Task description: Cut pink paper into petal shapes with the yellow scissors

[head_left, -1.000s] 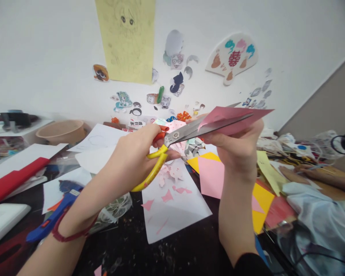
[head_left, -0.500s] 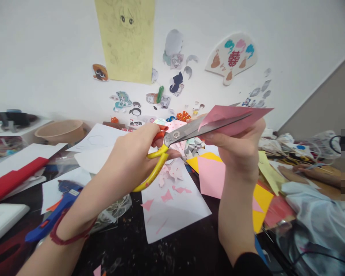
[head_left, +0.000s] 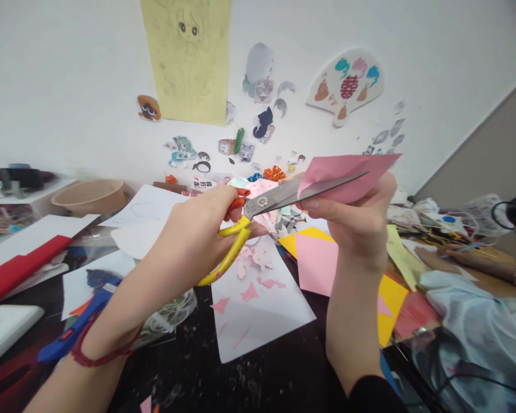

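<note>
Head view: pink paper (head_left: 356, 178) held at scissors (head_left: 262, 201)

The yellow-and-orange handles of the scissors are gripped by the left hand (head_left: 198, 229), whose fingers are curled about them. The pink paper is pinched between thumb and fingers of the right hand (head_left: 356, 223), raised above the dark table (head_left: 279, 381), its near face crossed by one blade. Below, pink scraps (head_left: 249, 293) are scattered on a white sheet (head_left: 279, 330).
</note>
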`<state>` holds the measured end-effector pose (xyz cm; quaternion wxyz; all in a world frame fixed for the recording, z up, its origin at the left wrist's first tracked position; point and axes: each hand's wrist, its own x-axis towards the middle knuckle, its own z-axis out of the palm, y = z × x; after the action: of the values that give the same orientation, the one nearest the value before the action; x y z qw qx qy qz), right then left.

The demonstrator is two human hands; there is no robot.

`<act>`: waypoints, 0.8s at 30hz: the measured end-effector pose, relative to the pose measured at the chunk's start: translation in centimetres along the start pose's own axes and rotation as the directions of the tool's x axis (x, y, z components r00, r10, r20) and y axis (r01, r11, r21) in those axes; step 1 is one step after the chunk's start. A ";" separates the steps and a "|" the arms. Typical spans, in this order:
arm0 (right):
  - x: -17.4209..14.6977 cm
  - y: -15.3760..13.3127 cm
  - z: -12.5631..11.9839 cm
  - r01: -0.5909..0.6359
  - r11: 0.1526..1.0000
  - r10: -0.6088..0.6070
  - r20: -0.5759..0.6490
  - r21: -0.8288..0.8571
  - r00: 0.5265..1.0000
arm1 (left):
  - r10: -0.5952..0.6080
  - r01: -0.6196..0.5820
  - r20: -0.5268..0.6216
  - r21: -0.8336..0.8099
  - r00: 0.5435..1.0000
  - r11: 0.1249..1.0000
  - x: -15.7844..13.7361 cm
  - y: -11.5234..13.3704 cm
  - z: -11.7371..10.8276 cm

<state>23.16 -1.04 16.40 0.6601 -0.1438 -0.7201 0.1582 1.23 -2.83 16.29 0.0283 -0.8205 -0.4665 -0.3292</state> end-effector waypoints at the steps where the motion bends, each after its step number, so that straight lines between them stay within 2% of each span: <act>1: 0.0 0.0 0.0 0.004 1.000 -0.004 0.001 -0.004 1.000 | 0.000 0.000 0.000 0.002 1.000 1.000 0.0 0.0 0.0; 12: 0.0 -0.2 -0.3 0.037 0.999 -0.037 0.012 0.002 0.999 | 0.017 -0.017 0.009 0.008 1.000 1.000 -0.2 -0.1 0.0; 18: -0.1 -0.6 -0.4 -0.026 0.999 0.026 0.000 -0.048 1.000 | 0.026 -0.026 0.011 0.003 1.000 1.000 -0.2 0.0 -0.1; 24: 0.0 -0.3 -0.4 -0.027 0.998 0.026 -0.018 -0.049 0.999 | 0.002 -0.001 0.016 -0.026 1.000 1.000 -0.1 0.1 -0.1</act>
<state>23.52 -1.31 16.54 0.6605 -0.1711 -0.7159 0.1480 1.24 -2.99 16.30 0.0144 -0.8237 -0.4618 -0.3286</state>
